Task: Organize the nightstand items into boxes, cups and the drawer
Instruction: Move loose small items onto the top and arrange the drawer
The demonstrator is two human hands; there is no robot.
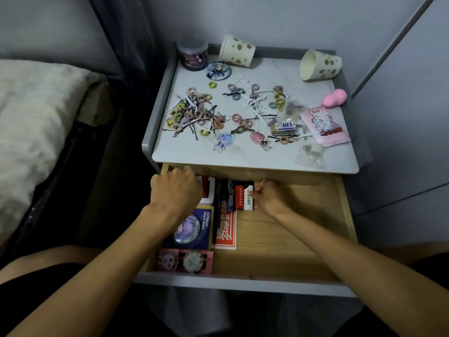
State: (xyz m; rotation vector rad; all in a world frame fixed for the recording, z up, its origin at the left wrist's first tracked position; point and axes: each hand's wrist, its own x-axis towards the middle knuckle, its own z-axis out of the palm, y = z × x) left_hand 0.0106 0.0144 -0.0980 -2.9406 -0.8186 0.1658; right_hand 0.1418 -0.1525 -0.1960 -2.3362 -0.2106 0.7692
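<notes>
The wooden drawer stands pulled out under the nightstand top. My left hand lies curled over a red and white box at the drawer's back left. My right hand pinches a small white box standing beside red and dark boxes. On the top lie several hair ties and bobby pins, two tipped paper cups, a clear jar, a round badge, two acrylic charms, an eraser and a pink packet.
A blue badge box, a red card and a pink case fill the drawer's left side; its right half is bare wood. A pink squishy toy sits at the top's right edge. A bed lies left, a wall right.
</notes>
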